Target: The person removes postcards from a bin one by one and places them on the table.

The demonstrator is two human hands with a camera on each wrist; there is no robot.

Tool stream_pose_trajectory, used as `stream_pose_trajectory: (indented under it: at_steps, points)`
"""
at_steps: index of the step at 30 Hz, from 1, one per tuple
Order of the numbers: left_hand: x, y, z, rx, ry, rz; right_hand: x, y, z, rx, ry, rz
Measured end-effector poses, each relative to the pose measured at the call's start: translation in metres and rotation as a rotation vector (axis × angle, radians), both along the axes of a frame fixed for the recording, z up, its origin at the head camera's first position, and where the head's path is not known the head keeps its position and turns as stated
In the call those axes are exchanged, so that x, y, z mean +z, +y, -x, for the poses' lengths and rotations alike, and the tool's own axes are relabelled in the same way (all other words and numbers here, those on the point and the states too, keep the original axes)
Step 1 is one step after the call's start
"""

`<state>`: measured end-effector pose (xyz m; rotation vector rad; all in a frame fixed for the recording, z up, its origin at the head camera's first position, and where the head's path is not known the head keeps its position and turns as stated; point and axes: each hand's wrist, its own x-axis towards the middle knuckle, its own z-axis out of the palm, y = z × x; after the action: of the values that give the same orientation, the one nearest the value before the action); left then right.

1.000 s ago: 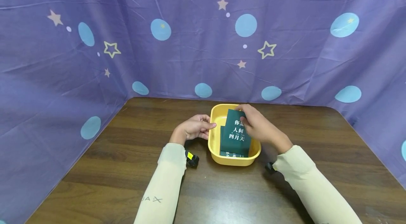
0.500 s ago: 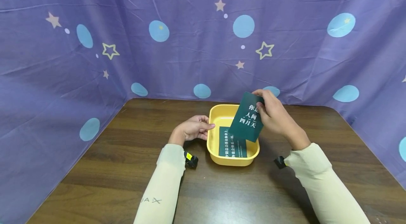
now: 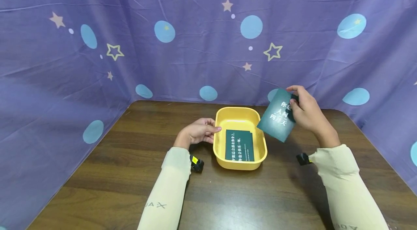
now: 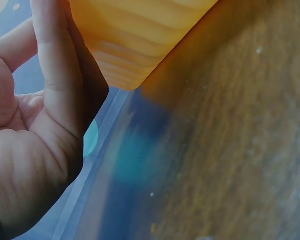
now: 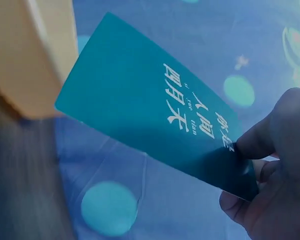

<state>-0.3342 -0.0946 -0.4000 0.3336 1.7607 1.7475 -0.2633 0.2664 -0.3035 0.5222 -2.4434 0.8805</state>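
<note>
Between thumb and fingers, my right hand (image 3: 307, 112) pinches a dark green card (image 3: 277, 116) with white Chinese characters by its upper right corner. The card is tilted and held up just right of a yellow plastic tub (image 3: 239, 166); in the right wrist view the same card (image 5: 125, 95) spans the middle. At the tub's left side, my left hand (image 3: 199, 131) holds the rim, thumb over the edge and fingers against the outer wall. More green cards (image 3: 239, 145) with white writing lie slightly offset on one another in the tub. In the left wrist view, the tub's wall (image 4: 140, 40) is beside the fingers.
Under everything is a brown wood-grain table (image 3: 208, 197). A purple curtain (image 3: 195, 59) with stars and blue dots hangs behind the table and along its sides. Small black devices are strapped at both wrists, the left one (image 3: 197, 164) with a yellow patch.
My right hand has lifted the green card out of the tub and carried it to the right, uncovering the cards beneath. My left hand has stayed at the tub's rim.
</note>
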Motion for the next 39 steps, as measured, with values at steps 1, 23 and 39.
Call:
stream_pose_trajectory:
  at_steps: [1,23,39]
  points:
    - [0.0,0.0,0.0,-0.001,-0.001,0.003,-0.002,0.004,0.002,-0.01,-0.011,0.0]
    - [0.002,0.003,0.001,0.003,0.007,-0.008,-0.059,0.041,0.032,0.011,-0.332,-0.135]
    - [0.005,0.001,-0.004,0.01,-0.013,-0.011,-0.086,0.031,0.035,0.124,-0.512,-0.281]
